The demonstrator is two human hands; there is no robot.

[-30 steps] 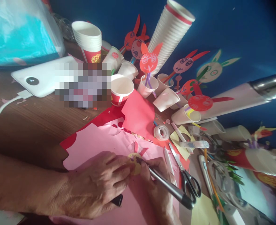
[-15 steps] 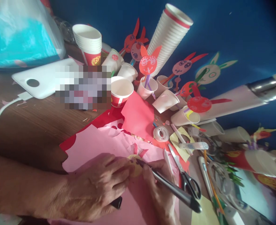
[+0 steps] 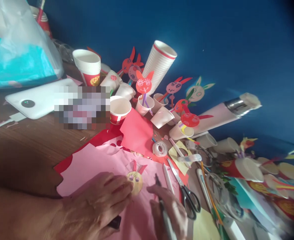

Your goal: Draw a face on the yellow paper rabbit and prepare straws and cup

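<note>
My left hand (image 3: 99, 203) is closed, its thumb and fingertips at the left edge of a round yellow paper rabbit face (image 3: 136, 185). The face has red paper ears and drawn eyes with lashes. A black cap-like piece (image 3: 115, 222) sticks out below the curled fingers. In my right hand (image 3: 170, 210) is a dark marker pen (image 3: 164, 213), its tip pointing up and away, apart from the face. Both hands are over a pink paper sheet (image 3: 84, 166). Black-handled scissors (image 3: 183, 188) lie right of the pen hand, with a white pen (image 3: 168, 178) beside them.
Paper cups (image 3: 144, 105) with rabbit faces on straws stand behind, near a tall cup stack (image 3: 160, 63). A clear tape roll (image 3: 159, 148) and red paper (image 3: 137, 131) lie ahead. A white power bank (image 3: 40, 98) and plastic bag (image 3: 24, 56) are at left, a flask (image 3: 219, 115) at right.
The marker tip has come off the rabbit face, and my right hand has drawn back from it. More of the drawn eyes now shows. The camera view has shifted.
</note>
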